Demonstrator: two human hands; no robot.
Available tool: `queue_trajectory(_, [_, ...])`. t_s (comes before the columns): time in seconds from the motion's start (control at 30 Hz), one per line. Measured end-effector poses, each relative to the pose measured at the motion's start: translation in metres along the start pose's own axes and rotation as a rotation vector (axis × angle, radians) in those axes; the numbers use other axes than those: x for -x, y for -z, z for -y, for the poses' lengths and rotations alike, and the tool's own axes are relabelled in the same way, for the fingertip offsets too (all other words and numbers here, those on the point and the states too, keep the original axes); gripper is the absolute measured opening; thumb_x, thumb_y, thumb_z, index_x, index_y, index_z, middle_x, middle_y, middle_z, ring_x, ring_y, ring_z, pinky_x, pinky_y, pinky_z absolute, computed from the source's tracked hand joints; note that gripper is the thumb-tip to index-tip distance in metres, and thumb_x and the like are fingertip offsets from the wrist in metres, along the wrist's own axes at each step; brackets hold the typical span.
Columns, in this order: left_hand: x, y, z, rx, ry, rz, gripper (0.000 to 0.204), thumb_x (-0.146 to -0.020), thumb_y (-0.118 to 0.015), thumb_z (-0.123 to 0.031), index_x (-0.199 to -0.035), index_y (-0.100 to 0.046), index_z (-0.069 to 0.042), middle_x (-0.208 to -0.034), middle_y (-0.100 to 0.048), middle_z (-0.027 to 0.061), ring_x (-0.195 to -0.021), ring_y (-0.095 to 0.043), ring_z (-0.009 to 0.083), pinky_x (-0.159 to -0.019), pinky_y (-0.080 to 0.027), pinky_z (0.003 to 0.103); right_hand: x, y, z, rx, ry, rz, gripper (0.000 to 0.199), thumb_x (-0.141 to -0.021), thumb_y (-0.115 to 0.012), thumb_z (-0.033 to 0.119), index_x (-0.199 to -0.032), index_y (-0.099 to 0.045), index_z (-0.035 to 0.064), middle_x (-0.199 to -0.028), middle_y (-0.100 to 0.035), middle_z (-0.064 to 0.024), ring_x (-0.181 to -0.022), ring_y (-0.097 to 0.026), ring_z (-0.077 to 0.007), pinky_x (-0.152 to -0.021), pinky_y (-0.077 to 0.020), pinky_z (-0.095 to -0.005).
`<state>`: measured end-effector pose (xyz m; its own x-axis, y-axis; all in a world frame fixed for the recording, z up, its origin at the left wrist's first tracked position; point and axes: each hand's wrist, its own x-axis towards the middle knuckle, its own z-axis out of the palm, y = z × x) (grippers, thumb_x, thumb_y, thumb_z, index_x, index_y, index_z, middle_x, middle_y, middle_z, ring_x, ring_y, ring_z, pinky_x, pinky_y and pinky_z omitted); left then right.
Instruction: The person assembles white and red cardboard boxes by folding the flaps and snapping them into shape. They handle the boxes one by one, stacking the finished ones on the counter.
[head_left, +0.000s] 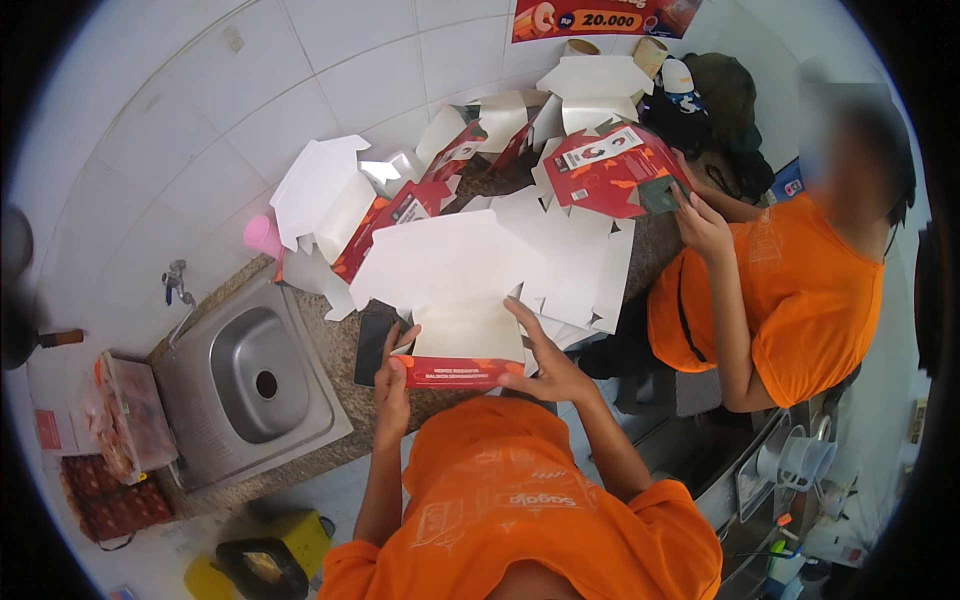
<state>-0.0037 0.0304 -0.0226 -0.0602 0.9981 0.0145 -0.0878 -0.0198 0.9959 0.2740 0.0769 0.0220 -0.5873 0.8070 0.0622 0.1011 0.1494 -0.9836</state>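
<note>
A white-lined carton with a red front panel is held just in front of the wearer's orange shirt, over the edge of a speckled stone counter. It is held by 2 bare hands, its large white flap standing open toward the back. Its left end is gripped by the left hand, with the thumb against the front panel. Its right end is held by the right hand, spread wider, with the thumb at the lower front corner and the fingers reaching up the side.

Beside the left hand, a dark phone is laid on the counter. Beyond the carton, flat white sheets are spread. Farther back at the left, an opened carton is placed near a pink cup.

At the right, a red carton is held in the 2 hands of a co-worker, also dressed in orange. At the left, a steel sink with a tap is set into the counter.
</note>
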Motion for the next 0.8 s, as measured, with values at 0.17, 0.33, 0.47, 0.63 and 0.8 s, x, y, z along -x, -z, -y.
queue_trajectory(0.17, [-0.022, 0.008, -0.043, -0.277, -0.261, 0.019, 0.068, -0.091, -0.071, -0.044, -0.144, -0.047, -0.009, -0.159, -0.027, 0.0214, -0.147, -0.031, 0.0374, -0.118, -0.027, 0.048, -0.031, 0.01, 0.007, 0.293, 0.266, -0.094, 0.102, -0.089, -0.077, 0.033, -0.162, -0.01, 0.0107, -0.167, -0.003, -0.0261, -0.155, -0.008, -0.0414, -0.121, -0.0233, -0.0517])
queue_trajectory(0.33, [-0.093, 0.007, -0.062, -0.447, -0.553, -0.204, 0.059, -0.096, -0.066, -0.038, -0.143, -0.046, -0.01, -0.157, -0.025, 0.0227, -0.148, -0.028, 0.0385, -0.118, -0.027, 0.05, -0.056, 0.011, 0.025, 0.108, 0.341, -0.328, 0.096, -0.089, -0.077, 0.027, -0.162, -0.016, 0.012, -0.167, -0.011, -0.0216, -0.154, -0.017, -0.0396, -0.118, -0.0329, -0.0496])
queue_trajectory(0.47, [-0.201, 0.003, -0.057, -0.585, -0.651, -0.223, 0.065, -0.099, -0.063, -0.03, -0.154, -0.033, -0.012, -0.16, -0.009, 0.027, -0.15, -0.018, 0.0431, -0.12, -0.023, 0.053, -0.044, 0.04, -0.027, 0.45, 0.038, -0.382, 0.086, -0.088, -0.077, 0.026, -0.157, -0.029, 0.0104, -0.161, -0.028, -0.0249, -0.149, -0.027, -0.0435, -0.117, -0.0331, -0.0498])
queue_trajectory(0.63, [-0.266, 0.01, -0.014, -0.757, -0.428, -0.356, 0.081, -0.095, -0.068, -0.026, -0.156, -0.024, 0.002, -0.147, -0.038, 0.0375, -0.146, -0.031, 0.0476, -0.12, -0.029, 0.048, -0.002, 0.073, -0.126, 0.945, -0.152, -0.726, 0.088, -0.082, -0.081, 0.029, -0.154, -0.035, 0.009, -0.153, -0.036, -0.03, -0.143, -0.033, -0.0482, -0.118, -0.0304, -0.0506])
queue_trajectory(0.8, [-0.168, -0.054, -0.001, -0.608, -0.673, -0.406, 0.047, -0.09, -0.069, -0.011, -0.132, -0.054, 0.003, -0.142, -0.05, 0.024, -0.131, -0.05, 0.0409, -0.11, -0.039, 0.046, 0.063, 0.121, -0.207, 0.635, -0.608, -1.217, 0.064, -0.076, -0.085, 0.026, -0.131, -0.059, 0.0074, -0.126, -0.061, -0.026, -0.119, -0.058, -0.0401, -0.101, -0.0449, -0.0473])
